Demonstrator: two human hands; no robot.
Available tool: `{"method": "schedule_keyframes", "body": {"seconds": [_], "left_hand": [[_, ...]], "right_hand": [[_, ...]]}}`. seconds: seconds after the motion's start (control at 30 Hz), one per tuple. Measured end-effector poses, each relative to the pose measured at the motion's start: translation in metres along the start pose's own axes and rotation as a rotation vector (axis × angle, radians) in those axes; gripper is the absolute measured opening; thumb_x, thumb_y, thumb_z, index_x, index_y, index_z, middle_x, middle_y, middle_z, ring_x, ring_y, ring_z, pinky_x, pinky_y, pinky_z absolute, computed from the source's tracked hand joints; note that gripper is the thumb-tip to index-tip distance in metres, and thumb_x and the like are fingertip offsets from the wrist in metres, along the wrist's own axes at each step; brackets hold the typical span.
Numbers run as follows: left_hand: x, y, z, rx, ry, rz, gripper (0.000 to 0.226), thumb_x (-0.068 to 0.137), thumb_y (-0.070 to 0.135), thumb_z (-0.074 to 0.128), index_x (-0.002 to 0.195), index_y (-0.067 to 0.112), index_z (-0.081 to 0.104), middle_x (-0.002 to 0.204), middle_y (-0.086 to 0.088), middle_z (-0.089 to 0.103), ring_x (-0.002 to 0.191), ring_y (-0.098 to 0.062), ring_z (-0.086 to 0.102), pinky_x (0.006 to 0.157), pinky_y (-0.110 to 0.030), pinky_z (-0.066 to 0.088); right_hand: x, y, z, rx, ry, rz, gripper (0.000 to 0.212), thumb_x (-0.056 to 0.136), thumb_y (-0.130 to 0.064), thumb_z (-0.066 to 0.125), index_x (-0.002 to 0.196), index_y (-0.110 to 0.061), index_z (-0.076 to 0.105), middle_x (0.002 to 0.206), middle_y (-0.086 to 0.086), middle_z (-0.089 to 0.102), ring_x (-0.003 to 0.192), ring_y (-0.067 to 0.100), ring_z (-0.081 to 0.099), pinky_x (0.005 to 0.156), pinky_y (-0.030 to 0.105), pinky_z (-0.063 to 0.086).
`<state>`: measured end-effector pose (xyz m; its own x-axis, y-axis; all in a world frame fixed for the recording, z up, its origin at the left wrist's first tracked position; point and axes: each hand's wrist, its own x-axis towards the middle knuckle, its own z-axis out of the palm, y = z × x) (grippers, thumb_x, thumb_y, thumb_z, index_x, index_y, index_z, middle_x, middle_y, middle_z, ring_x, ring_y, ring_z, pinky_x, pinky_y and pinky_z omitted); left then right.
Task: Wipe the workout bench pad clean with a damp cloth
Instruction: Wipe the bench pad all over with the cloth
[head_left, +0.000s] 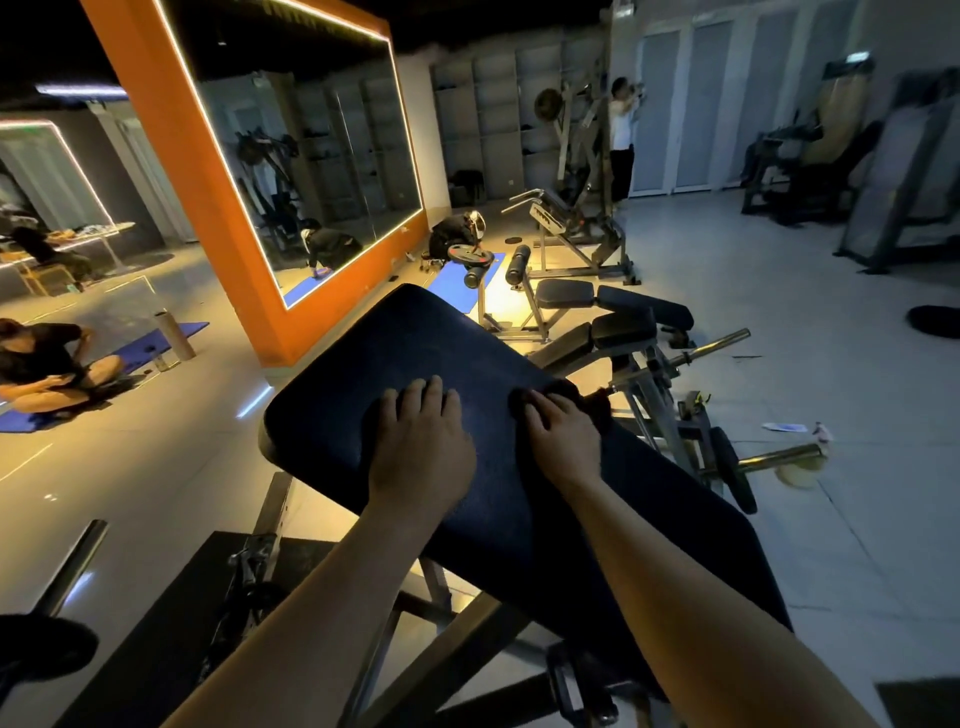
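Observation:
A dark blue-black bench pad slopes across the middle of the view on a metal frame. My left hand lies flat on the pad with its fingers spread and nothing in it. My right hand presses on a dark cloth at the pad's right edge; the cloth bunches out beyond my fingers and is hard to tell from the pad in the dim light.
More benches and a bar with a weight plate stand close on the right. An orange-framed mirror rises at the left. A person sits on a blue mat at left, another crouches ahead, a third stands at the far machine.

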<state>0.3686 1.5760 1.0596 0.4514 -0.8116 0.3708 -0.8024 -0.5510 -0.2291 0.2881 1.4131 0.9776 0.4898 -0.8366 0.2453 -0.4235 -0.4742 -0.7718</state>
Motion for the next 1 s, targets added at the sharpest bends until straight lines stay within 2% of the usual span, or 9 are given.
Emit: {"method": "schedule_keyframes", "body": {"seconds": [0.13,0.27,0.4,0.53,0.63,0.7,0.8,0.93,1.0], "left_hand": [[-0.016,0.002,0.003,-0.044,0.049,0.018,0.049,0.100,0.038,0.037,0.142,0.017,0.048,0.152,-0.006,0.045,0.140,-0.025,0.037,0.114,-0.047,0.025],[-0.023,-0.009,0.001,-0.150,0.128,0.023,0.038,0.099,0.028,0.044,0.132,0.016,0.059,0.140,-0.005,0.058,0.134,-0.023,0.046,0.117,-0.043,0.025],[-0.038,-0.041,-0.003,-0.129,0.270,-0.033,0.036,0.092,0.026,0.054,0.121,0.008,0.065,0.126,-0.013,0.065,0.128,-0.031,0.051,0.118,-0.052,0.024],[-0.060,-0.070,0.003,-0.144,0.343,-0.024,0.048,0.100,0.030,0.031,0.135,0.010,0.057,0.146,-0.016,0.052,0.142,-0.033,0.037,0.121,-0.052,0.016],[-0.075,-0.075,0.010,-0.223,0.384,-0.062,0.049,0.102,0.032,0.034,0.145,0.011,0.047,0.159,-0.019,0.032,0.151,-0.034,0.019,0.122,-0.052,0.015],[-0.081,-0.076,0.013,-0.337,0.400,-0.117,0.055,0.103,0.038,0.033,0.152,0.011,0.036,0.165,-0.018,0.014,0.153,-0.031,0.006,0.122,-0.052,0.016],[-0.090,-0.075,0.020,-0.496,0.387,-0.135,0.069,0.104,0.051,0.016,0.157,0.008,0.014,0.166,-0.019,-0.002,0.153,-0.033,-0.005,0.122,-0.051,0.013],[-0.106,-0.074,0.025,-0.725,0.434,-0.130,0.069,0.104,0.022,0.040,0.158,0.006,0.001,0.167,-0.013,-0.002,0.154,-0.026,-0.005,0.122,-0.048,0.017],[-0.112,-0.072,0.025,-0.729,0.437,-0.149,0.070,0.103,0.027,0.040,0.158,0.006,0.002,0.167,-0.013,-0.004,0.154,-0.026,-0.004,0.121,-0.043,0.019]], "right_hand": [[-0.025,0.011,0.005,0.013,-0.016,0.179,0.046,0.105,-0.041,0.034,0.145,-0.024,0.050,0.153,0.003,0.045,0.141,0.029,0.037,0.116,0.045,0.028],[-0.030,-0.075,0.018,0.380,-0.073,-0.068,0.035,0.103,-0.030,0.042,0.126,-0.019,0.066,0.127,0.003,0.067,0.118,0.018,0.060,0.105,0.046,0.045],[-0.034,-0.142,0.018,0.524,-0.345,-0.297,0.039,0.104,-0.018,0.043,0.142,-0.023,0.054,0.148,0.002,0.051,0.135,0.014,0.046,0.113,0.033,0.034],[-0.031,-0.107,0.027,0.114,-0.116,-0.115,0.041,0.105,-0.037,0.039,0.144,-0.032,0.050,0.161,0.003,0.034,0.152,0.029,0.016,0.120,0.050,0.012],[-0.032,-0.102,0.026,0.076,-0.096,0.086,0.045,0.103,-0.039,0.034,0.143,-0.027,0.051,0.151,0.007,0.047,0.144,0.035,0.032,0.116,0.054,0.024],[-0.030,-0.137,0.026,0.210,-0.134,-0.001,0.039,0.103,-0.032,0.037,0.131,-0.021,0.061,0.130,0.010,0.064,0.120,0.030,0.057,0.105,0.050,0.044],[-0.044,-0.200,0.029,0.384,-0.271,-0.192,0.035,0.103,-0.026,0.042,0.131,-0.021,0.063,0.117,0.007,0.069,0.104,0.024,0.064,0.096,0.045,0.051],[-0.081,-0.221,0.034,0.384,-0.325,-0.423,0.035,0.102,-0.016,0.045,0.133,-0.017,0.062,0.137,0.003,0.060,0.127,0.018,0.054,0.110,0.035,0.040],[-0.098,-0.198,0.030,0.355,-0.277,-0.472,0.037,0.103,-0.015,0.045,0.137,-0.017,0.059,0.147,0.001,0.053,0.138,0.014,0.045,0.114,0.031,0.032]]}}
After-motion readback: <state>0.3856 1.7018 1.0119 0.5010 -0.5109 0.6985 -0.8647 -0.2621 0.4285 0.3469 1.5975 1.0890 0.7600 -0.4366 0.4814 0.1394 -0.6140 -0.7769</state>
